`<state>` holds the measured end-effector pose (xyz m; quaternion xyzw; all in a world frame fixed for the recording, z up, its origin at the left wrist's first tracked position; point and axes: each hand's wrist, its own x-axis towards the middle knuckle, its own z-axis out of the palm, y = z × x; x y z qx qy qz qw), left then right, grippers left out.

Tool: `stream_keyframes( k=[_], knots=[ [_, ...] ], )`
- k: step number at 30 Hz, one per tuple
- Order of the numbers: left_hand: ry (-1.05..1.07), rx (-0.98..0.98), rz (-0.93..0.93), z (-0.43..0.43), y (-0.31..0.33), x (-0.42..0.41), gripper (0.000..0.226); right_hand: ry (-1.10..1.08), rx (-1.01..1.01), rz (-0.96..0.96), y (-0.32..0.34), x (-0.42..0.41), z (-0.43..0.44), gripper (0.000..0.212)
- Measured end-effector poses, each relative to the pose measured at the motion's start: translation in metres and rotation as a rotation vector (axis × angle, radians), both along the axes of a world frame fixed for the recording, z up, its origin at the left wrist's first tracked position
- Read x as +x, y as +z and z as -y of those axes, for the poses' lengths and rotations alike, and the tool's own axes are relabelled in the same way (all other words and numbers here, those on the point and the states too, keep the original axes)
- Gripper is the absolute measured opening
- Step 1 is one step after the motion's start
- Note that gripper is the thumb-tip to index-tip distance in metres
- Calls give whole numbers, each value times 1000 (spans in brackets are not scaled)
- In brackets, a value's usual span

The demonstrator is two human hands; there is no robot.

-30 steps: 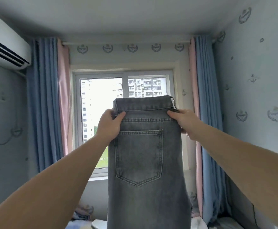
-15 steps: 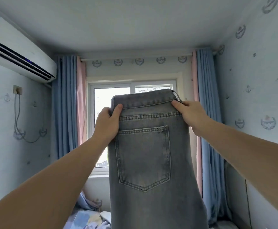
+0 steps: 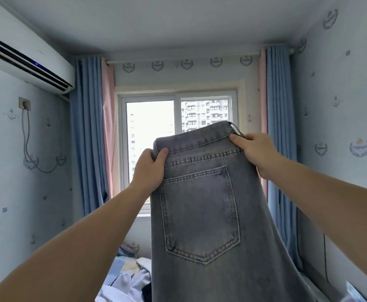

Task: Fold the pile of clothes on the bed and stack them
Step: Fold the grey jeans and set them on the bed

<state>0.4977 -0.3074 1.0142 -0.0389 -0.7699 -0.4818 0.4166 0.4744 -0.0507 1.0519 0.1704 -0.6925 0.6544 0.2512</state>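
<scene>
I hold a pair of grey jeans (image 3: 202,214) up in front of the window, folded lengthwise with one back pocket facing me. My left hand (image 3: 148,168) pinches the left end of the waistband, thumb on the near side. At the right end my right hand (image 3: 255,152) grips the waistband, which sits higher there, so the band slopes. The legs hang down past the bottom of the view. Below and to the left lies a pile of light-coloured clothes (image 3: 128,282) on the bed, partly hidden by the jeans.
A window (image 3: 152,136) with blue and pink curtains (image 3: 91,136) fills the far wall. An air conditioner (image 3: 23,59) is mounted high on the left wall, with a cable and socket below. The right wall (image 3: 341,105) stands close.
The view has tilted down and the jeans sit lower and further right in it. More of the bed's clothes show at the bottom. Both hands keep their hold on the waistband.
</scene>
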Motion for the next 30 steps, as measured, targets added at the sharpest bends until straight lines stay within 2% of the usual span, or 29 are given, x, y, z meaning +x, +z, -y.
stream_keyframes(
  k=[2, 7, 11, 14, 18, 22, 26, 29, 30],
  knots=[
    [-2, 5, 24, 8, -18, -24, 42, -16, 27, 31, -16, -23, 8, 52],
    [-49, 42, 117, 36, -79, -113, 42, -3, 77, 148, -72, -101, 35, 21],
    [-44, 74, 256, 71, -159, -210, 46, -33, 149, 285, -149, -202, 66, 26],
    [-51, 88, 391, 102, -243, -289, 40, -22, 250, 444, -230, -291, 92, 30],
    [-74, 87, 580, 143, -395, -376, 24, -12, 356, 603, -382, -395, 123, 23],
    [72, -37, 755, 172, -540, -439, 27, -22, 373, 715, -530, -473, 161, 25],
    [113, -1, 795, 185, -622, -518, 24, -115, 344, 768, -628, -558, 197, 29],
    [74, 88, 771, 193, -665, -579, 30, -113, 247, 746, -666, -612, 220, 15],
    [22, 121, 756, 192, -677, -592, 43, -70, 236, 735, -675, -620, 225, 33]
  ],
)
